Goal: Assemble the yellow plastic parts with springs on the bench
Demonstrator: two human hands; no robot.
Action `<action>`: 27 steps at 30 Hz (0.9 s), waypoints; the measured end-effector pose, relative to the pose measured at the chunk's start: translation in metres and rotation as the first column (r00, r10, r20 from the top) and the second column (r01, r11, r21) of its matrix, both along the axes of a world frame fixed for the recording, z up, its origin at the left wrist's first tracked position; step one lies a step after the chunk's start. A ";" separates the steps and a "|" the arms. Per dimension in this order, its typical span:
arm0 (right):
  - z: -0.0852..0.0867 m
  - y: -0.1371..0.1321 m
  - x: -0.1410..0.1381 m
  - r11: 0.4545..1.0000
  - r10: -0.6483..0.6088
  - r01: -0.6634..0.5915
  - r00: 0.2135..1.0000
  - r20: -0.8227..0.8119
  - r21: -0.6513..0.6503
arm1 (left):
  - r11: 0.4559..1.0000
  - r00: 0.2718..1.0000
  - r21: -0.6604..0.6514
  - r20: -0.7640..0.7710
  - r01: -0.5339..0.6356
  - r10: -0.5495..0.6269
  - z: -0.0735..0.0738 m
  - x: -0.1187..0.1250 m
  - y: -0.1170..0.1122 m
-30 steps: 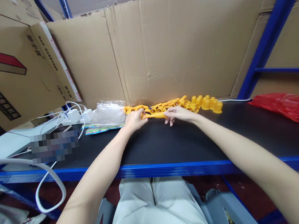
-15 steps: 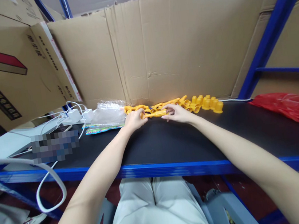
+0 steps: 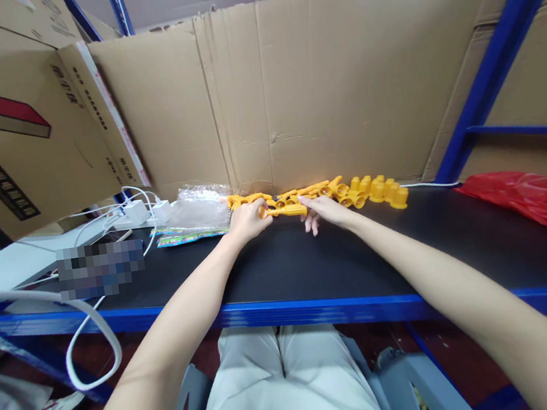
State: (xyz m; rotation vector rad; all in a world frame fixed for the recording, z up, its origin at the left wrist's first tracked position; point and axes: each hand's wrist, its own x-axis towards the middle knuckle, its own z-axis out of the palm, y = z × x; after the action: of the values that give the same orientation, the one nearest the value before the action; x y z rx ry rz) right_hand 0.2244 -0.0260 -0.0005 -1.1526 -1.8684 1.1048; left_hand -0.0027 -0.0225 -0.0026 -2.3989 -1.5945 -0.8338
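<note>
A yellow plastic piece (image 3: 288,210), slim on the left and wider like a tube on the right, lies level just above the black shelf top. My left hand (image 3: 249,220) is closed around its slim end, fingertips pinched together. At the wide end is my right hand (image 3: 323,210), its fingers spread and pointing down; whether it touches the piece is hard to see. Behind both hands lies a row of similar yellow pieces (image 3: 335,190), some showing hollow round ends. Several yellow cups (image 3: 377,189) stand upside down to the right of it.
A clear plastic bag (image 3: 198,208) lies on a colourful packet (image 3: 189,235) left of my hands. White chargers (image 3: 136,213) and cables are further left. A red plastic bag (image 3: 529,198) sits at right. Cardboard (image 3: 314,92) walls the back; a blue rail (image 3: 318,312) edges the front.
My right hand has loosened from its pinch on the wide end, and its fingers now spread downward. My left hand keeps its hold on the yellow piece in nearly the same place.
</note>
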 end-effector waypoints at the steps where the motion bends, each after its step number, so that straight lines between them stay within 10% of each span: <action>1: 0.000 0.001 0.000 1.000 -0.009 0.009 1.000 0.005 -0.015 | 1.000 1.000 -0.003 -0.004 -0.002 0.002 0.000 0.000 0.000; 27: -0.004 0.005 0.011 0.993 0.091 -0.090 0.996 -0.002 0.078 | 0.998 0.997 -0.009 -0.041 -0.067 0.066 -0.001 0.000 -0.001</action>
State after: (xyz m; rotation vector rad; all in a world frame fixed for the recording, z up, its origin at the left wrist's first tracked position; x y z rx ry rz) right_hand 0.2351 -0.0211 -0.0050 -1.0291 -1.9581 1.0735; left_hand -0.0028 -0.0237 -0.0033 -2.3400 -1.6570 -0.7618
